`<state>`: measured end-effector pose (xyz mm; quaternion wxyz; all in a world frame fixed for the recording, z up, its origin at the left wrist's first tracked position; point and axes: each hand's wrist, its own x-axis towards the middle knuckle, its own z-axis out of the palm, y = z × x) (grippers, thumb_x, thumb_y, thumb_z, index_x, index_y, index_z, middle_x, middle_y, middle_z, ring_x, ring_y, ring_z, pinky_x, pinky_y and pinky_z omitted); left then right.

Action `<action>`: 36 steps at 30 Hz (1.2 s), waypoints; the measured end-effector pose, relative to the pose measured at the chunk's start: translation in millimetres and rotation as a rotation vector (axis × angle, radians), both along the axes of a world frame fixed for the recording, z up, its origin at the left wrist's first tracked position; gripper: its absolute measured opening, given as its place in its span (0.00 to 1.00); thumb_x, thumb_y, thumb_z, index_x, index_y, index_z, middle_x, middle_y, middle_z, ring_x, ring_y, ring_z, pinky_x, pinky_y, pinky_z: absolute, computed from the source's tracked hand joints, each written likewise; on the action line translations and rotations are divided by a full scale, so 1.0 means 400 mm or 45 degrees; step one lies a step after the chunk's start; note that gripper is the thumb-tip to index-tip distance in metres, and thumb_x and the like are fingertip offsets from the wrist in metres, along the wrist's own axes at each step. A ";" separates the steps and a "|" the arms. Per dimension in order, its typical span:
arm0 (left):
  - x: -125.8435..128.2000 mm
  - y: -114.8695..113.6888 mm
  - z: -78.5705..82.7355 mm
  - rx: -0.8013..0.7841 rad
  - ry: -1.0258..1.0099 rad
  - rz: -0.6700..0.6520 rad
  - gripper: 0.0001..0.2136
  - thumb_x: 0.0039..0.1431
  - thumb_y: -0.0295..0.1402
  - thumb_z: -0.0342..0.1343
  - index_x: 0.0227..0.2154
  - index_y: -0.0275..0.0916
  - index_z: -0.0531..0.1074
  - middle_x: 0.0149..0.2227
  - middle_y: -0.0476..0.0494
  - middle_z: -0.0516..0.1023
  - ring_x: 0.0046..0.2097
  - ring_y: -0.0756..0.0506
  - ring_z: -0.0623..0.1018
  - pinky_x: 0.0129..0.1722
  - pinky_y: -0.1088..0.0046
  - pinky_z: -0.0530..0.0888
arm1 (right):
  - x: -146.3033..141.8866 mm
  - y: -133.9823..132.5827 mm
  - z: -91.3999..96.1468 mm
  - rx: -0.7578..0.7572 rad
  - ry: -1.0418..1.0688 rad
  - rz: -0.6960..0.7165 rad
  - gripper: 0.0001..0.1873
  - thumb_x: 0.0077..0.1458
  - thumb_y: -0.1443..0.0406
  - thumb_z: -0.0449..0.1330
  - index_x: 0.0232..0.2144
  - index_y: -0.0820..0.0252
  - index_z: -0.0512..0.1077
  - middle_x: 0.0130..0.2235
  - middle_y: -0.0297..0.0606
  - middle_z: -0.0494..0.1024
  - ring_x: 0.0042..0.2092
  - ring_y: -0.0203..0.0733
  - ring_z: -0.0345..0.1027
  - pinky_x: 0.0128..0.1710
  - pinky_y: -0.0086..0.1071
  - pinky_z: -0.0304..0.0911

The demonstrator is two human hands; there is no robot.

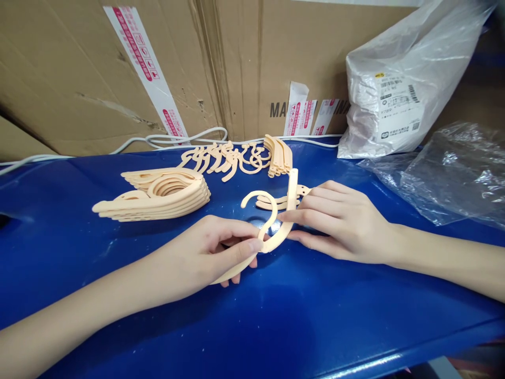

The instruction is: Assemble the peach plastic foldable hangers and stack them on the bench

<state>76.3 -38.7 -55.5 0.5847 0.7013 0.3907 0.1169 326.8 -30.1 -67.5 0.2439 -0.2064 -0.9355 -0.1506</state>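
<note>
Part of the peach plastic hanger (292,193) is hiding under the left hand (205,255): one arm is passing beneath the palm, and only its tip is showing below the fingers (236,251). A few more peach pieces (272,201) are lying half covered behind the right hand (343,221), too overlapped to count. Both forearms are running out of the frame.

The hanger is being held just above the blue surface (79,247), near the front middle. Its long axis is running diagonally, from low on the left to high on the right, with the free arm pointing up and away. The hook is curling over to the left.

The left thumb and fingers are pinching the hanger at the base of the hook. The right fingers are lying straight and pressed together, tips touching the raised arm from the right; whether they are gripping it is unclear.

A stack of hangers (158,193) is lying to the left, loose hooks (221,157) beyond, near cardboard boxes (79,68) and a labelled plastic bag (398,79).
</note>
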 end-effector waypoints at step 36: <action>-0.002 -0.015 -0.033 1.547 0.256 -0.158 0.08 0.67 0.32 0.51 0.42 0.41 0.75 0.42 0.46 0.77 0.45 0.46 0.72 0.44 0.70 0.70 | 0.013 0.035 -0.009 -0.612 0.449 -0.333 0.08 0.55 0.74 0.53 0.37 0.59 0.66 0.36 0.36 0.73 0.37 0.40 0.65 0.35 0.33 0.60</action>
